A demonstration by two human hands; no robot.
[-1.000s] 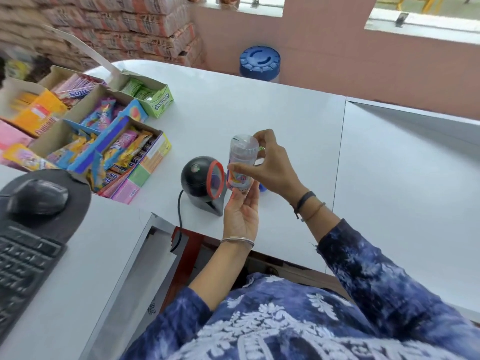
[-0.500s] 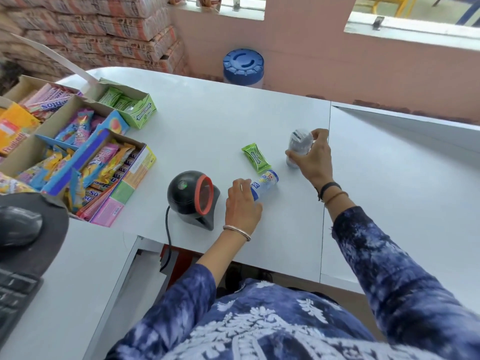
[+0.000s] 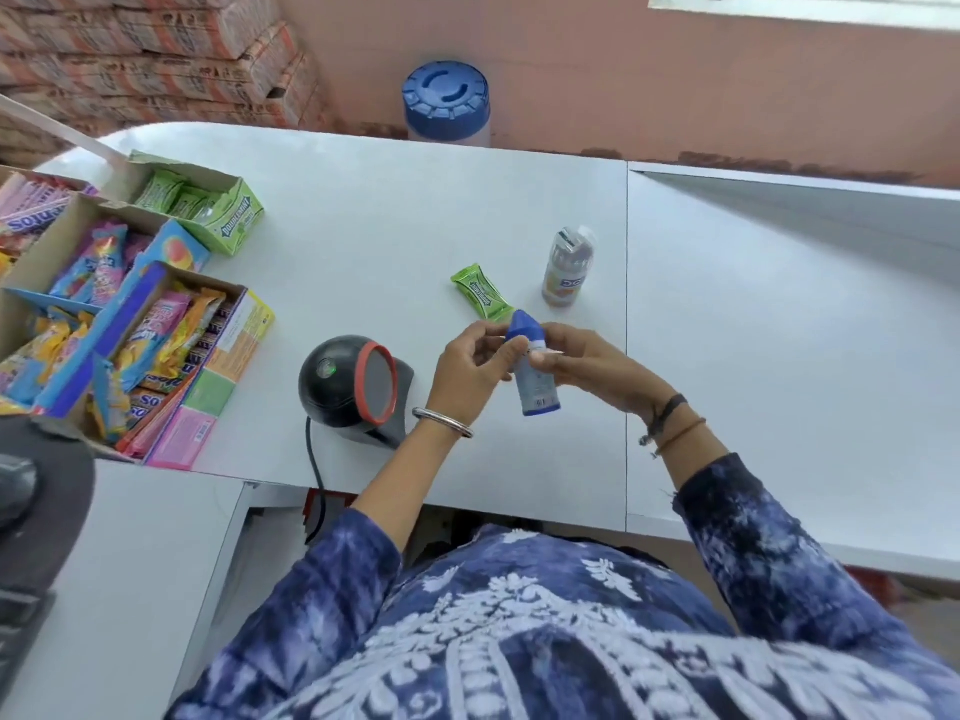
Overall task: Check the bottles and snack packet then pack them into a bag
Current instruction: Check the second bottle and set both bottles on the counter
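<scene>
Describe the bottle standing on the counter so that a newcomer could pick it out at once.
Start at the black scanner on the white counter; beyond the hands lies a green snack packet. Just right of it stands the clear-capped bottle, alone and untouched, unlike the blue-capped bottle held up in both hands.

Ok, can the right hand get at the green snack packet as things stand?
Probably not straight away: the right hand and left hand both hold the blue-capped bottle. The green snack packet lies uncovered just beyond them on the counter.

Smooth matt white surface (image 3: 415, 210); glossy black plastic scanner (image 3: 353, 389) beside cardboard boxes (image 3: 67, 241) of shiny foil wrappers
</scene>
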